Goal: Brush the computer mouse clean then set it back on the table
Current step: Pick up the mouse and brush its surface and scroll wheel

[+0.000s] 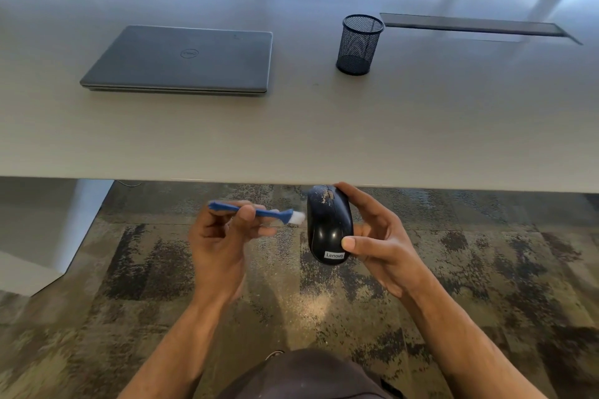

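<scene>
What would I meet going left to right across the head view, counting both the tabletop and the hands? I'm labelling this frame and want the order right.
Laptop → left hand → blue brush → computer mouse → mesh pen cup → right hand → dark cable slot.

The pale surface (324, 126) is carrying a closed grey laptop (181, 60) at left and an upright dark mesh pen cup (359, 44) to its right, well apart. A dark slot (470, 25) is sitting recessed in the surface just beside the cup.
</scene>
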The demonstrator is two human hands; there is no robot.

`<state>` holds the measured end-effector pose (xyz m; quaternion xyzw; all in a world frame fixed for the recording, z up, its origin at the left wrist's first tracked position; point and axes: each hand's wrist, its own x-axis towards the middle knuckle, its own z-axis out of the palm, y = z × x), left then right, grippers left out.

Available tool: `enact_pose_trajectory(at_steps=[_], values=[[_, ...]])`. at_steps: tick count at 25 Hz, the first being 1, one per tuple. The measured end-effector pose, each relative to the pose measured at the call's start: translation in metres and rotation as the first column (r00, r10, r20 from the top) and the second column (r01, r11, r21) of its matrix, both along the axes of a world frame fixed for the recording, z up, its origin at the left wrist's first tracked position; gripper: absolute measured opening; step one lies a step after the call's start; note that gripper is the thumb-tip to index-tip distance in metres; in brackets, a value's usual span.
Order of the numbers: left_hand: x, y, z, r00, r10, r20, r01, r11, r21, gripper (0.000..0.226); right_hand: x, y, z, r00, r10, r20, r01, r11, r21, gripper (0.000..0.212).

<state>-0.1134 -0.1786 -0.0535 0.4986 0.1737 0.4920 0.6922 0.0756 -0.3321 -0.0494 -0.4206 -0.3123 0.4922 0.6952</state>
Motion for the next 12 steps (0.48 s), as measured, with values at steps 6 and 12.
enact_pose_trajectory(at_steps=[6,12], values=[[0.001,-0.008,0.006,0.999,-0.019,-0.039,0.019,1.000,-0.005,0.022,0.003,0.002,0.001,1.000,0.015,-0.001,-0.015,1.000,-0.001,0.087],[0.017,0.010,0.021,0.998,0.025,-0.050,-0.024,1.000,0.016,0.013,0.003,0.005,0.003,0.999,0.038,0.025,-0.038,0.999,-0.009,0.089]])
